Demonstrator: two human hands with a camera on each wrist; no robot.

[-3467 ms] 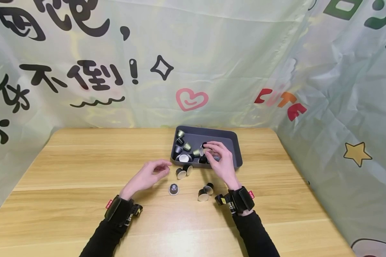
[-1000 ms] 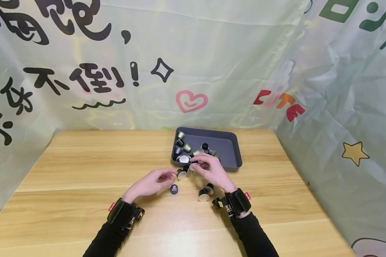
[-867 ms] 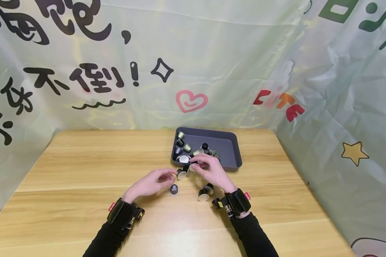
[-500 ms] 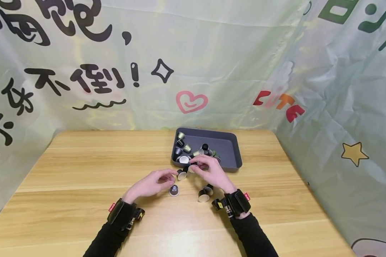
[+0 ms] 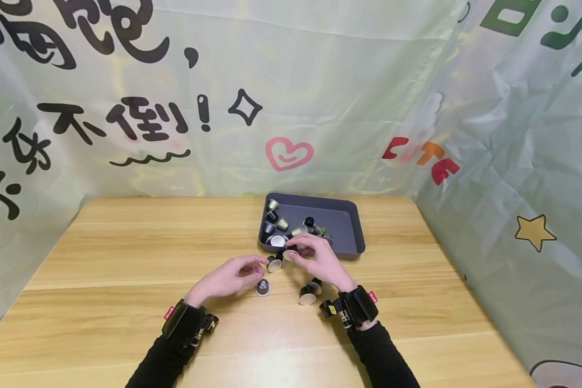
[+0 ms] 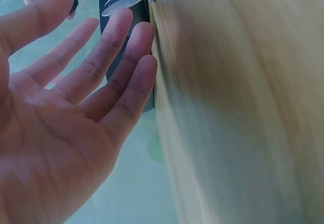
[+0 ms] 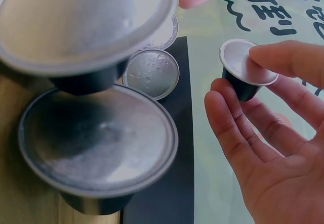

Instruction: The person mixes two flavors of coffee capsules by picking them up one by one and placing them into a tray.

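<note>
My right hand [image 5: 320, 261] pinches a dark coffee capsule [image 7: 242, 64] between thumb and fingers, its silvery lid facing the thumb. In the head view this hand is just in front of the near rim of the dark grey tray [image 5: 338, 223]. My left hand [image 5: 229, 277] hovers above the table with loosely bent fingers and nothing in them; the left wrist view shows its palm [image 6: 55, 148] bare. Beside its fingertips lies a black capsule [image 5: 274, 265] on its side, partly covering another one. A capsule with a grey top [image 5: 262, 288] stands lid-down below the left fingers.
Two black capsules lie close together on the wooden table [image 5: 126, 302], near the right wrist; the front one [image 5: 307, 296] shows its pale lid. Inside the tray are several black, green and a dark blue capsule [image 5: 269, 229]. A printed cloth [image 5: 213, 178] hangs behind the table.
Since the earliest frame my right hand has moved left and nearer from over the tray, holding a capsule. My left hand has shifted slightly right and nearer. The last second shows almost no motion.
</note>
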